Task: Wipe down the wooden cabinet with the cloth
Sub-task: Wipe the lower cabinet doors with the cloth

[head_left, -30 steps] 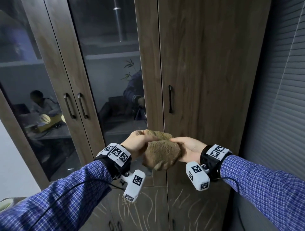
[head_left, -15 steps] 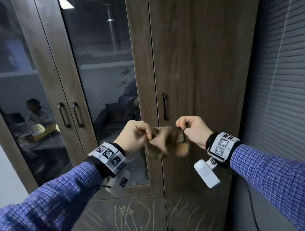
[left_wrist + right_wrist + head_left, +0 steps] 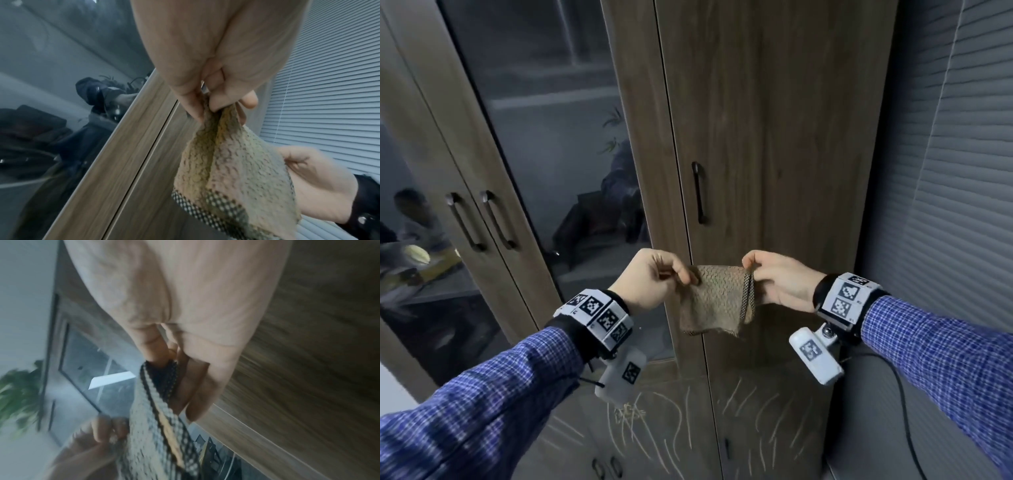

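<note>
A tan textured cloth (image 3: 714, 301) with a black-and-white checked edge hangs spread between my two hands in front of the wooden cabinet door (image 3: 774, 137). My left hand (image 3: 654, 284) pinches its upper left corner between thumb and fingers, seen close in the left wrist view, where the cloth (image 3: 230, 170) droops from the left hand (image 3: 216, 104). My right hand (image 3: 777, 281) pinches the upper right corner at the checked hem; in the right wrist view that hem (image 3: 162, 386) runs under the right hand (image 3: 185, 361). The cloth hangs apart from the door.
A black vertical handle (image 3: 698, 193) sits on the wooden door above the cloth. Glass doors (image 3: 544, 137) with two dark handles stand to the left. Pale scribble marks (image 3: 739, 404) cover the lower panels. Closed blinds (image 3: 962, 171) line the right side.
The cloth was bunched in a wad between both hands; now it is pulled out flat by its top corners. Both hands have moved apart and risen a little.
</note>
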Motion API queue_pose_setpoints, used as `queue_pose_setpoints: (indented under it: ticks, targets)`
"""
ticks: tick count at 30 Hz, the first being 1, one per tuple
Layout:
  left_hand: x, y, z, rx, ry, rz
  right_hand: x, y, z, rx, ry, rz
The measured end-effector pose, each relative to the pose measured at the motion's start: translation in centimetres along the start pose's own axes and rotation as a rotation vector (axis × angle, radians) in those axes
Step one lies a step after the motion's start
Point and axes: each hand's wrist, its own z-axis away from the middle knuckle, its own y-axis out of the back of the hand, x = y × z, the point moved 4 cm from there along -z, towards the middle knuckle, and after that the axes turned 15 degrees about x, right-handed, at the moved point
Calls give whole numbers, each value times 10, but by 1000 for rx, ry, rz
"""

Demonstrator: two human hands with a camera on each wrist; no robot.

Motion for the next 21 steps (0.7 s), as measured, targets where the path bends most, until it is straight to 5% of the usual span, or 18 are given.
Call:
queue_pose_setpoints:
  ticks: [3,6,9,15,21]
  targets:
    - [-29,-29,5,-60,70,-38,41,17,-5,16,-215,-147]
    - [-66,-72,19,-141,182,-6,103,36,-9,47,-289,-41]
    - [-124,-129,47,-242,322,1,194,64,-14,236,-384,-46]
    - [-277,-208,123,-325,471,-473,382,120,-7,566,-681,-120]
    - [-397,-229,170,-522,549,-814,465,144,-43,753,-518,4]
